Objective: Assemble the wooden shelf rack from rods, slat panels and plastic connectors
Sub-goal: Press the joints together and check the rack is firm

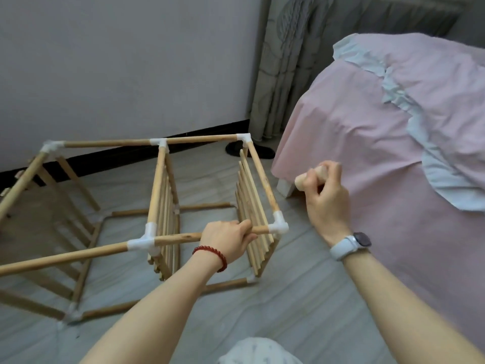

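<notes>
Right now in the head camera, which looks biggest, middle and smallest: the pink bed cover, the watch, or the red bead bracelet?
1. Pink bed cover, by far the biggest.
2 and 3. Watch and red bead bracelet look about alike, so I won't rank them.

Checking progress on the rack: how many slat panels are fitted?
3: left panel, middle panel, right panel, all standing in the frame. None seems hidden.
</notes>
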### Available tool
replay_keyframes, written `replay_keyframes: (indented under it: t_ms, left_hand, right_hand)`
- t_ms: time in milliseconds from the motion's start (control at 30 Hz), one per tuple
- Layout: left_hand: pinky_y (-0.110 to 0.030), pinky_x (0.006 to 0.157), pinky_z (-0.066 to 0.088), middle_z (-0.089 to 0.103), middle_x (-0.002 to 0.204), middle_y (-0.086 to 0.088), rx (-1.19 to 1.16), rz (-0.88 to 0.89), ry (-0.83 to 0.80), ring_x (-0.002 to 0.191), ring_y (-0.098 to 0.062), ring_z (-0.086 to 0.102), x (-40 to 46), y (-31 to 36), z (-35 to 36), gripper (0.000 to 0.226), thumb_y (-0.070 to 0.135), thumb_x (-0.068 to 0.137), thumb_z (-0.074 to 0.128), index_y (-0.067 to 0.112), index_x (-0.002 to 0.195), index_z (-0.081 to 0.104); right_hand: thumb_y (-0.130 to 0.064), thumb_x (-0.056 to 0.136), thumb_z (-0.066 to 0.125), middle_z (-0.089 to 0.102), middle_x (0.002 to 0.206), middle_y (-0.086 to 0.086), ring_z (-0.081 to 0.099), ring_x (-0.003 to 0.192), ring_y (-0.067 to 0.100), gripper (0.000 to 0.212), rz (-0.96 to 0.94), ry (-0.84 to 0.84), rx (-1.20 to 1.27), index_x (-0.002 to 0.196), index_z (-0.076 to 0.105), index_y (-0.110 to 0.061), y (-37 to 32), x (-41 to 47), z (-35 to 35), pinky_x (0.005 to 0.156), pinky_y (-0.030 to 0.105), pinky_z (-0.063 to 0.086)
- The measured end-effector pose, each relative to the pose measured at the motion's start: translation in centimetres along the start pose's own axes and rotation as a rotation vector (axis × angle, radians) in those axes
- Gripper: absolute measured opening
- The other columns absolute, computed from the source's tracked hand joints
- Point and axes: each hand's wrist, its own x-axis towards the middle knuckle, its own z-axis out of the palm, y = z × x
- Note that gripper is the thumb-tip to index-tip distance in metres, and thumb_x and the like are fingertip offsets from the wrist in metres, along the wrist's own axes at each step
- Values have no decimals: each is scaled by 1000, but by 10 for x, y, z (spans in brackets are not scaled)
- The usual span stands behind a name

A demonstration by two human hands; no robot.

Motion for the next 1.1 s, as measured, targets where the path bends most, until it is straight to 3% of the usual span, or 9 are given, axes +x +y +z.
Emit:
replay_keyframes:
  t_ms: [100,133,233,300,400,467,667,800,1100]
  left_hand:
    - [-28,57,35,61,91,5,-6,-7,-22,79,-20,60,-1,4,2,34,50,97,26,24,103,47]
    - [-29,58,36,61,91,4,-6,-8,-23,79,-20,60,-1,5,2,34,50,97,26,24,103,47]
    - [-29,58,39,61,91,4,-14,-10,-14,77,-19,60,0,1,-1,34,50,97,26,24,103,47]
    - [-28,58,41,60,90,5,-24,-10,-9,77,-19,59,0,-2,-1,35,50,97,26,24,104,47]
    - [-28,57,39,61,88,5,-23,-9,-32,75,-19,59,1,1,-1,34,50,97,26,24,102,47]
    - [-28,56,37,62,88,4,-21,-13,-35,74,-19,60,1,3,-2,33,50,97,26,24,101,46]
    - [-29,69,45,56,96,2,-241,-52,-184,87,-17,55,13,-10,-16,40,51,96,30,23,105,57]
    - [-33,87,42,52,112,-1,-253,-139,-118,105,-18,47,52,-44,-33,39,47,96,34,21,115,56]
    - [-51,110,20,18,154,-2,-17,-313,8,142,-25,11,197,-137,-40,54,41,97,33,22,146,19]
  right_hand:
    - [-35,97,38,65,82,13,61,80,38,21,46,-433,-324,93,32,-16,10,-40,29,58,34,33]
    - [-34,98,37,65,84,14,61,82,39,19,46,-467,-370,95,34,-16,13,-37,30,59,35,34]
    - [-30,98,41,59,77,13,56,71,35,21,65,-227,-206,100,41,-9,10,-1,14,60,36,38]
    - [-26,97,44,53,73,7,51,66,31,19,63,-43,-65,98,42,-8,6,5,12,55,31,31]
    - [-32,98,40,54,70,5,60,72,36,20,54,-387,-341,92,32,-15,14,-29,29,52,31,29]
    - [-34,97,37,56,71,5,59,72,35,18,53,-471,-339,91,32,-17,22,-23,34,57,33,34]
    - [-35,99,34,58,76,3,54,66,23,18,136,-425,-171,92,38,-18,18,24,32,57,33,38]
    - [-39,98,37,55,73,-3,52,70,21,19,151,-359,-31,89,39,-22,12,70,55,63,35,38]
    - [-38,98,37,58,94,6,54,96,31,26,201,-323,84,99,40,-13,30,172,133,82,39,43]
